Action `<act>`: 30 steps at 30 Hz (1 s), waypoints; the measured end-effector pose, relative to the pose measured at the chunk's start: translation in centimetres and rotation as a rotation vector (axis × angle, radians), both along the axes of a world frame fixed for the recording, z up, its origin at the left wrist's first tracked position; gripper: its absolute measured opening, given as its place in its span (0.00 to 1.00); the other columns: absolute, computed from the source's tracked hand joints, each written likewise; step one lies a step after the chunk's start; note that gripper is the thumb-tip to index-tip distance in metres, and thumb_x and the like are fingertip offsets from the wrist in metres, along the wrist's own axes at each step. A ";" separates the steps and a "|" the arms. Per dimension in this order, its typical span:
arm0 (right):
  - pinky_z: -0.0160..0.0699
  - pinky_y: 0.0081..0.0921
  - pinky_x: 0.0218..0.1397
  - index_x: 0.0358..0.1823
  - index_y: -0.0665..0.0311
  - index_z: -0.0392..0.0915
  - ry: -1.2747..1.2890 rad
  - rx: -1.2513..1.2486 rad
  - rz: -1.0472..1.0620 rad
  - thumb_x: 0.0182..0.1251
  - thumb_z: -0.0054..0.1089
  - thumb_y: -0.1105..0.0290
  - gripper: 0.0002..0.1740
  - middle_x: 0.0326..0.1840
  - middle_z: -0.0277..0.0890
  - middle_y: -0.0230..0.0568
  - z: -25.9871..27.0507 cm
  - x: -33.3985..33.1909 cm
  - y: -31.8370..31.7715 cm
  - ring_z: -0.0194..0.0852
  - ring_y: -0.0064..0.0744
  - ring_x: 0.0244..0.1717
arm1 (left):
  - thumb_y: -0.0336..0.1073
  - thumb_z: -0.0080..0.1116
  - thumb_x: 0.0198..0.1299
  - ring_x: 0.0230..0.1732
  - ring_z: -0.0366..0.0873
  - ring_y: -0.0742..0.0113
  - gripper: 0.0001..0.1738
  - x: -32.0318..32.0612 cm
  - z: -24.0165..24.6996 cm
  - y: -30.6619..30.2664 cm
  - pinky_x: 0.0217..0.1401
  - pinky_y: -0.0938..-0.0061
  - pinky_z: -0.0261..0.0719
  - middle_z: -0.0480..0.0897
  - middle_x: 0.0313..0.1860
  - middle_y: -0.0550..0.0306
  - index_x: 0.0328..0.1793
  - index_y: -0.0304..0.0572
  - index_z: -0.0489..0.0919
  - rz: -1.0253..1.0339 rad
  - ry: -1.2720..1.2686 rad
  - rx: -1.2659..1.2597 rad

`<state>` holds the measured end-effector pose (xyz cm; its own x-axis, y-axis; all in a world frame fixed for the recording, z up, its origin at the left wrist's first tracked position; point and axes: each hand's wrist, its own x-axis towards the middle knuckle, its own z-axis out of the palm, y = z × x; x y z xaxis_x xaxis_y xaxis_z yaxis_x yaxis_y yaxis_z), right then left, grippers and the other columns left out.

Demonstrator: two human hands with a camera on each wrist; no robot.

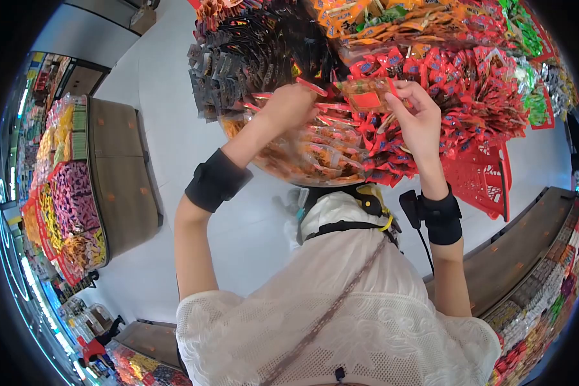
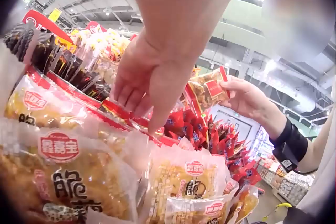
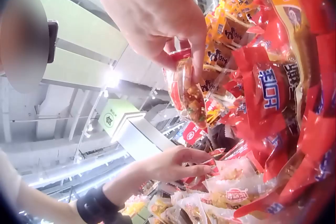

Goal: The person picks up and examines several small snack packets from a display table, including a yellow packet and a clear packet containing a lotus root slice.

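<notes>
A clear snack packet with a red edge and red label [image 1: 367, 100] is pinched at one end by my right hand [image 1: 418, 119], above the red packets; the right wrist view shows the same packet [image 3: 189, 95] hanging from thumb and fingers. My left hand [image 1: 289, 106] reaches among red-edged packets between the black packets [image 1: 257, 58] and the clear-wrapped ones [image 1: 328, 154]. In the left wrist view, my left hand's fingers [image 2: 131, 92] point down onto the red top edges, their tips partly hidden, so their hold cannot be told.
Red packets [image 1: 457, 116] fill the display's right part, with orange packets [image 1: 392, 26] behind. A red basket [image 1: 486, 183] hangs at the right. Another stocked display [image 1: 122, 167] stands to the left across the pale floor [image 1: 174, 109]. A shelf unit [image 1: 521, 238] lies lower right.
</notes>
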<state>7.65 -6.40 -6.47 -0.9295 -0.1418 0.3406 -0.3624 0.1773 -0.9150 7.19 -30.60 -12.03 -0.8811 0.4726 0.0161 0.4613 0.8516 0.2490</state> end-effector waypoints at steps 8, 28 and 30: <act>0.71 0.21 0.38 0.29 0.69 0.71 0.051 0.075 -0.045 0.52 0.58 0.75 0.06 0.33 0.76 0.39 0.1 -0.6 -1.9 0.74 0.28 0.34 | 0.44 0.50 0.52 0.41 0.74 0.55 0.16 1.9 -0.2 -0.4 0.51 0.64 0.65 0.77 0.32 0.49 0.35 0.38 0.77 -0.081 0.017 -0.097; 0.70 0.30 0.35 0.29 0.67 0.72 0.176 0.188 -0.119 0.50 0.57 0.74 0.06 0.28 0.73 0.44 -1.0 -1.9 -4.3 0.72 0.41 0.30 | 0.53 0.67 0.34 0.44 0.72 0.55 0.33 -0.4 -0.7 0.3 0.50 0.67 0.68 0.76 0.38 0.52 0.44 0.40 0.73 -0.171 0.140 -0.145; 0.70 0.33 0.34 0.27 0.68 0.71 0.166 0.203 -0.111 0.49 0.56 0.75 0.05 0.27 0.72 0.46 -0.8 -1.8 -4.7 0.71 0.45 0.31 | 0.56 0.67 0.33 0.41 0.74 0.55 0.35 -1.4 -0.7 0.4 0.49 0.67 0.68 0.77 0.36 0.52 0.44 0.41 0.74 -0.194 0.074 -0.205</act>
<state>5.90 -11.14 -7.24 -0.8772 -0.1229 0.4642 -0.4720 0.3980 -0.7866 5.74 -30.18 -12.78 -0.7743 0.6318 -0.0366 0.6305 0.7751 0.0405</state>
